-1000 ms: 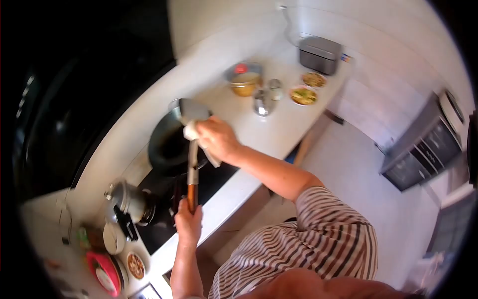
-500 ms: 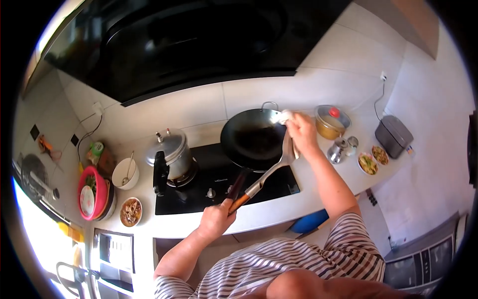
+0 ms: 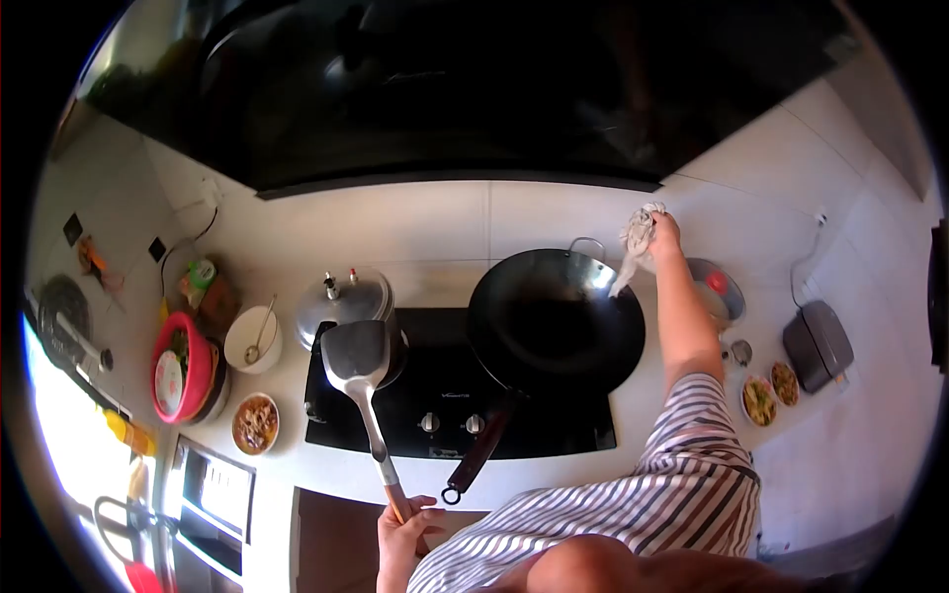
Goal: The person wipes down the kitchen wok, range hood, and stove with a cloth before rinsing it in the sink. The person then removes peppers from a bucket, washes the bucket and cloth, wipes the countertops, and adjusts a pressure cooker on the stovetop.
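A wooden-handled spatula (image 3: pixel 372 420) is in my left hand (image 3: pixel 403 534), its dark flat blade raised in front of the pressure cooker (image 3: pixel 346 298). My right hand (image 3: pixel 666 237) grips a crumpled pale cloth (image 3: pixel 641 235), whose loose end hangs by the far right rim of the wok (image 3: pixel 539 321). Dark and seemingly bare inside, the wok sits on the right burner of the black gas stove (image 3: pixel 435 395). Its long handle (image 3: pixel 480 460) points toward me, just right of the spatula and not held.
Left of the stove stand a white bowl with a spoon (image 3: pixel 255 341), a bowl of food (image 3: pixel 256 423) and a pink basin (image 3: pixel 188 371). To the right are a lidded pot (image 3: pixel 727 287), small dishes of chopped food (image 3: pixel 759 400) and a dark grey box (image 3: pixel 819 346). A range hood (image 3: pixel 445 99) overhangs the stove.
My left hand has drawn back toward me, swinging the spatula away from the wok to the left, blade up. The right hand with the cloth has lifted off the wok rim, toward the wall.
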Action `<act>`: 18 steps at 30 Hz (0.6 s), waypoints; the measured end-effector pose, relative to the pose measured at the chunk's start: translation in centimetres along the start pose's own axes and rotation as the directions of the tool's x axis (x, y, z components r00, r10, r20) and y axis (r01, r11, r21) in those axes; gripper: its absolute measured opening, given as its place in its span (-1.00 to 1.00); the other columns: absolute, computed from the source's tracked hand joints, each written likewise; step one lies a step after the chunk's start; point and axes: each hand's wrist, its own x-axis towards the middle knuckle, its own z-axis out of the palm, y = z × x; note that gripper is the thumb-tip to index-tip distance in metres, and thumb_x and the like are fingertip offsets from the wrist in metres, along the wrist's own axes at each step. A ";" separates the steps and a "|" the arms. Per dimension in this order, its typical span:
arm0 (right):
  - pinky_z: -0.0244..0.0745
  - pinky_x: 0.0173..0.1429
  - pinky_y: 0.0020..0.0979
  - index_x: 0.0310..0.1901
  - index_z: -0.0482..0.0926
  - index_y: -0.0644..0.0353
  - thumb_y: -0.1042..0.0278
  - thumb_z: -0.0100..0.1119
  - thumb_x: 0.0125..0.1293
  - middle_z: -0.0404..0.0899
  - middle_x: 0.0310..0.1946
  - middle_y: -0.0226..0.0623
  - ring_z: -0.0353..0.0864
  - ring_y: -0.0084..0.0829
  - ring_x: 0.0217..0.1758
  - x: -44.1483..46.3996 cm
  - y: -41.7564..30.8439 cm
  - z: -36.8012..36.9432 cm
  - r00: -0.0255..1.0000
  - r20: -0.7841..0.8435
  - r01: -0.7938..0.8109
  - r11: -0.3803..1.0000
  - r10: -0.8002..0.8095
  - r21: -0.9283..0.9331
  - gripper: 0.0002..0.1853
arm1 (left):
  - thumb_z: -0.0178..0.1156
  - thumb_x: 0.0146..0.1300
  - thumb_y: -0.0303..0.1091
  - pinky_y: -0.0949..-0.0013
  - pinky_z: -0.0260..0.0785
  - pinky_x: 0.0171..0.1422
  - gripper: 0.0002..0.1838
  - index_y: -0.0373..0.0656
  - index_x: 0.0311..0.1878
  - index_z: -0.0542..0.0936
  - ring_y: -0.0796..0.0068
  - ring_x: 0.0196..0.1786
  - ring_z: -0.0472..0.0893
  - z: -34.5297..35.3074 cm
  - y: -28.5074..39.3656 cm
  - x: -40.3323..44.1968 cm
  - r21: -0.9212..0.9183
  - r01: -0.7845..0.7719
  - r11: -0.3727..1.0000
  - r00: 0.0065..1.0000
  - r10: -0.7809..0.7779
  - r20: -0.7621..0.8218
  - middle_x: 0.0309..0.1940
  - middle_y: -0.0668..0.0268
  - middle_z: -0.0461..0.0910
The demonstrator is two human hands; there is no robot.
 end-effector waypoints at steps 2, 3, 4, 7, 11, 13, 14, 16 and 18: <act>0.50 -0.18 -0.30 -0.21 0.46 0.18 0.42 0.01 0.18 0.53 -0.31 -0.27 0.55 -0.33 -0.26 2.1 3.2 3.5 0.998 0.049 -0.054 0.995 0.050 0.078 -0.85 | 0.13 0.09 -0.66 0.29 0.57 -0.25 -0.82 -0.39 -0.21 0.44 0.26 -0.24 0.64 1.3 -1.0 0.3 -0.118 0.073 0.990 0.997 -0.077 -0.028 -0.33 0.09 0.58; 0.50 -0.27 -0.34 -0.25 0.47 0.16 0.44 0.04 0.15 0.53 -0.40 -0.32 0.54 -0.38 -0.37 3.2 4.7 5.4 0.996 0.070 -0.074 0.983 0.063 0.171 -0.88 | 0.12 0.08 -0.68 0.27 0.57 -0.22 -0.82 -0.40 -0.21 0.44 0.23 -0.23 0.64 2.2 -1.2 0.5 -0.189 0.076 0.979 0.996 -0.081 -0.023 -0.31 0.06 0.58; 0.50 -0.25 -0.32 -0.23 0.44 0.07 0.44 0.09 0.11 0.53 -0.38 -0.33 0.54 -0.39 -0.32 4.4 6.7 7.2 0.982 0.162 -0.130 0.974 0.100 0.186 -0.84 | 0.10 0.08 -0.70 0.24 0.56 -0.20 -0.82 -0.41 -0.21 0.43 0.21 -0.24 0.64 2.1 -1.5 0.8 -0.213 0.071 0.975 0.997 -0.073 -0.001 -0.31 0.03 0.58; 0.47 -0.14 -0.38 -0.25 0.39 0.10 0.44 0.19 0.07 0.51 -0.33 -0.32 0.54 -0.44 -0.21 3.0 12.4 14.8 0.967 0.241 -0.138 0.970 0.088 0.200 -0.78 | 0.07 0.06 -0.73 0.22 0.53 -0.12 -0.80 -0.42 -0.20 0.42 0.15 -0.22 0.63 2.8 -1.8 1.0 -0.231 0.110 0.967 0.993 -0.114 -0.006 -0.34 -0.02 0.59; 0.43 -0.11 -0.51 -0.02 0.45 0.16 0.36 0.02 0.23 0.53 -0.19 -0.38 0.51 -0.54 -0.17 -3.6 15.5 23.1 0.674 0.720 0.008 0.973 0.166 -0.232 -0.72 | 0.14 0.00 -0.68 0.32 0.49 -0.13 -0.82 -0.39 -0.28 0.45 0.21 -0.27 0.63 3.8 -1.0 1.0 -0.212 0.139 0.967 0.989 -0.147 -0.022 -0.37 0.00 0.60; 0.43 -0.14 -0.50 0.06 0.37 0.23 0.42 0.05 0.19 0.51 -0.22 -0.38 0.49 -0.51 -0.22 -7.1 17.4 28.3 0.569 0.797 0.083 0.950 0.203 -0.301 -0.62 | 0.15 -0.02 -0.68 0.33 0.49 -0.16 -0.86 -0.39 -0.33 0.46 0.26 -0.32 0.63 4.0 -0.2 1.3 -0.149 0.174 0.973 0.976 -0.190 -0.107 -0.39 0.02 0.61; 0.44 -0.13 -0.47 0.08 0.35 0.28 0.46 0.08 0.13 0.51 -0.20 -0.35 0.49 -0.47 -0.19 -7.8 18.4 30.7 0.350 0.912 0.103 0.958 0.216 -0.266 -0.57 | 0.18 -0.02 -0.67 0.33 0.49 -0.18 -0.85 -0.39 -0.33 0.47 0.30 -0.34 0.62 3.4 -0.8 1.2 -0.232 0.109 0.967 0.992 -0.122 -0.043 -0.41 0.04 0.61; 0.40 -0.15 -0.47 0.15 0.30 0.18 0.37 0.09 0.07 0.52 -0.19 -0.35 0.47 -0.51 -0.18 -7.6 22.0 34.1 0.114 0.897 0.341 0.831 0.426 -0.439 -0.47 | 0.17 -0.02 -0.67 0.33 0.49 -0.18 -0.85 -0.39 -0.34 0.46 0.30 -0.34 0.62 3.4 -0.8 1.6 -0.181 0.117 0.977 0.990 -0.128 -0.053 -0.41 0.04 0.60; 0.41 -0.18 -0.42 0.13 0.32 0.08 0.21 0.16 0.02 0.53 -0.24 -0.35 0.47 -0.49 -0.21 -9.5 21.2 33.8 0.230 0.747 0.670 0.455 0.624 -0.587 -0.42 | 0.16 -0.03 -0.67 0.33 0.48 -0.18 -0.86 -0.38 -0.34 0.46 0.30 -0.34 0.62 3.7 -0.2 2.3 -0.120 0.142 0.983 0.986 -0.151 -0.070 -0.42 0.04 0.60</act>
